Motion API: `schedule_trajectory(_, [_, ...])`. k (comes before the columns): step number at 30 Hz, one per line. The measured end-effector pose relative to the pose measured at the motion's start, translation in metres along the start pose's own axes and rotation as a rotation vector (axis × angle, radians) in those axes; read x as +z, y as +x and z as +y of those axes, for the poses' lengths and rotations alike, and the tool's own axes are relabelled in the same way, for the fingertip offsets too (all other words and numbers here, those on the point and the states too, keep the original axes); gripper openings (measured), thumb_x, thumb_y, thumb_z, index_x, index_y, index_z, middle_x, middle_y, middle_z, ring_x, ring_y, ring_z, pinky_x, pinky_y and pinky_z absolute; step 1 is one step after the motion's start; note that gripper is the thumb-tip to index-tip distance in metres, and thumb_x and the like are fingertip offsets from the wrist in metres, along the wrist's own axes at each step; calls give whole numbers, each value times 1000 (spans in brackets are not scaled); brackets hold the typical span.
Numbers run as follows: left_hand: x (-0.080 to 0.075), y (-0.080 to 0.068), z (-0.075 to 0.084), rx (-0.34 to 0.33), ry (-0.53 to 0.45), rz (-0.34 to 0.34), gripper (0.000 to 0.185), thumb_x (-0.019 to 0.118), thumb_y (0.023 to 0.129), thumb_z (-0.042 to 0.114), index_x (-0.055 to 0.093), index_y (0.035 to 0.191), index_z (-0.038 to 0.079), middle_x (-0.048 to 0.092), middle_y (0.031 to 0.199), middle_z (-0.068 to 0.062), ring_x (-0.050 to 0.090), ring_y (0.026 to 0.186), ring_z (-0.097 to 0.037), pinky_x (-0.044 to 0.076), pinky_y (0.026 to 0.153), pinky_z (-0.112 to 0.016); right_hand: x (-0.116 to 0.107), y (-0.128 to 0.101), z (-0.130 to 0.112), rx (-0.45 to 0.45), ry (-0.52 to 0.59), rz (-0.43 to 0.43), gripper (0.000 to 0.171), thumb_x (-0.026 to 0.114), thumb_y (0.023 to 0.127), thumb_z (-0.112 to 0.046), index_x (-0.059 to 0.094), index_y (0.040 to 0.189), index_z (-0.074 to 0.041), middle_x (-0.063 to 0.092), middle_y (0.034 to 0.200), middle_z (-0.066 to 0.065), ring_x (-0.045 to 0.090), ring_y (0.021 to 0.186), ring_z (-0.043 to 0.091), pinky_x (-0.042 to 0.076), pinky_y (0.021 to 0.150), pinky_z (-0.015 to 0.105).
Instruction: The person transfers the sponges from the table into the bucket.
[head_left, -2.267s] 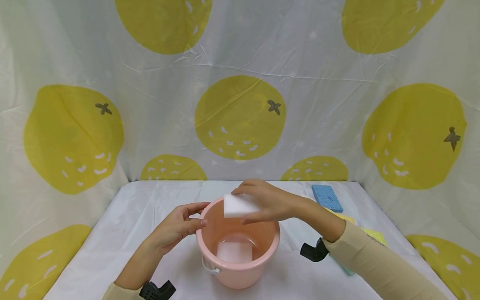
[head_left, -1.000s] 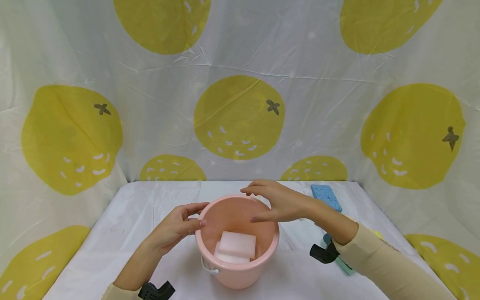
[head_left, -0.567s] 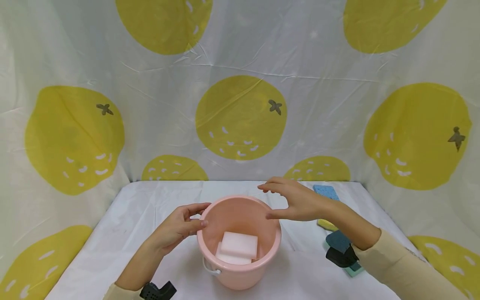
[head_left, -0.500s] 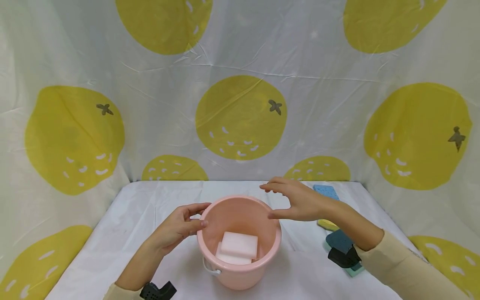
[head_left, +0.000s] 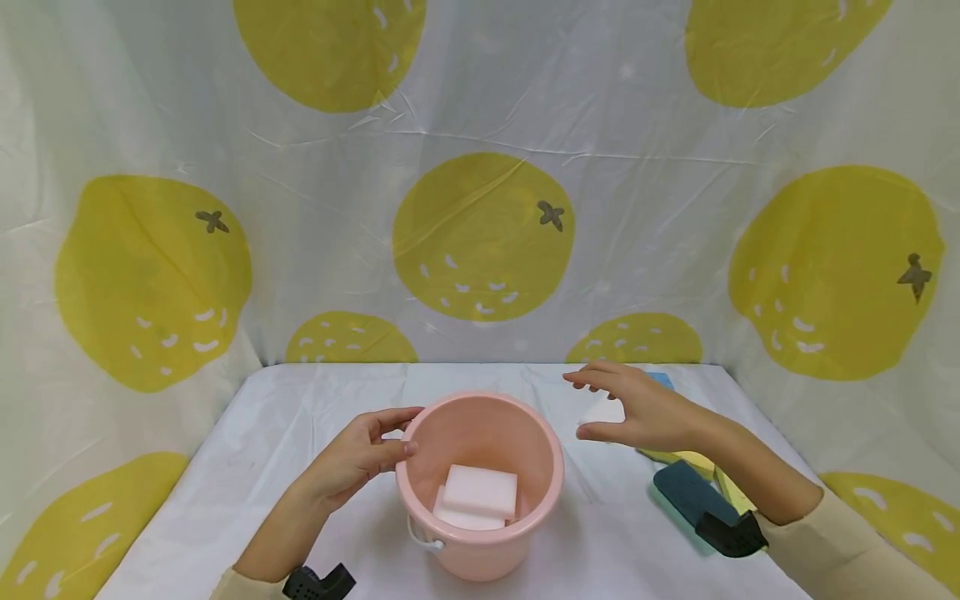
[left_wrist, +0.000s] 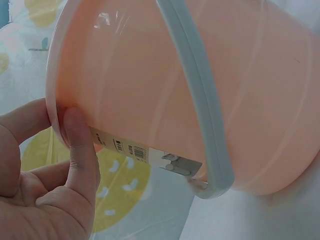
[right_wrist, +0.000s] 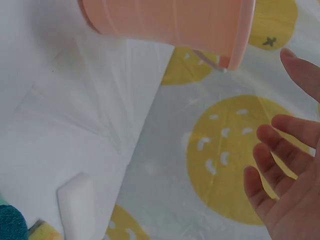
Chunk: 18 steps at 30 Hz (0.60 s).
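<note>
My left hand (head_left: 352, 462) pinches the left rim of a pink plastic bucket (head_left: 483, 557); the left wrist view has the thumb outside the rim. Inside the bucket lie two white sponge blocks (head_left: 482, 490), one tilted across the other. A pale handle (left_wrist: 200, 95) hangs down the bucket's side, near a printed label (left_wrist: 132, 150). To the right of the bucket, my right hand (head_left: 648, 408) is in the air with fingers spread and holds nothing. Behind its fingers, partly hidden, a white block (right_wrist: 77, 205) lies on the table.
Along the table's right side lie a dark teal sponge (head_left: 692, 490) on a light green one (head_left: 678, 521), yellow sponges (head_left: 697, 462), and a blue sponge (head_left: 662, 379) mostly hidden by my right hand. A lemon-print curtain (head_left: 480, 108) surrounds the white table (head_left: 322, 392).
My right hand lowered a white block into the bucket and let go of it, then moved right, away from the bucket. My left hand has stayed at the rim.
</note>
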<state>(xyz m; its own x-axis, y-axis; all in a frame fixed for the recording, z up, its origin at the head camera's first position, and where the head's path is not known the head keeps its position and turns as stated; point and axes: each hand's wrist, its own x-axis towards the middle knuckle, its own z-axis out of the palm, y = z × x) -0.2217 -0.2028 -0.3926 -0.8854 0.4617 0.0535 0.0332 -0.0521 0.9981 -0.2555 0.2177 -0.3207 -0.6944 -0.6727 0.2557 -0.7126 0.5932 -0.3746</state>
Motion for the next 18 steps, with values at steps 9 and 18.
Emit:
schedule_trajectory(9, [2, -3, 2, 15, -7, 2, 65, 69, 97, 5, 38, 151, -14, 53, 131, -21, 69, 102, -21, 57, 88, -32, -1, -23, 16, 10, -18, 61, 66, 79, 92, -44, 59, 144, -9, 61, 130, -1, 59, 110, 19, 55, 77, 35])
schedule_trajectory(18, [5, -6, 2, 37, -19, 10, 61, 67, 97, 0, 40, 149, -16, 54, 120, -22, 67, 98, -21, 57, 89, -37, 4, -48, 34, 71, -38, 72, 66, 79, 92, -44, 59, 144, -9, 62, 125, -1, 58, 107, 17, 55, 79, 36])
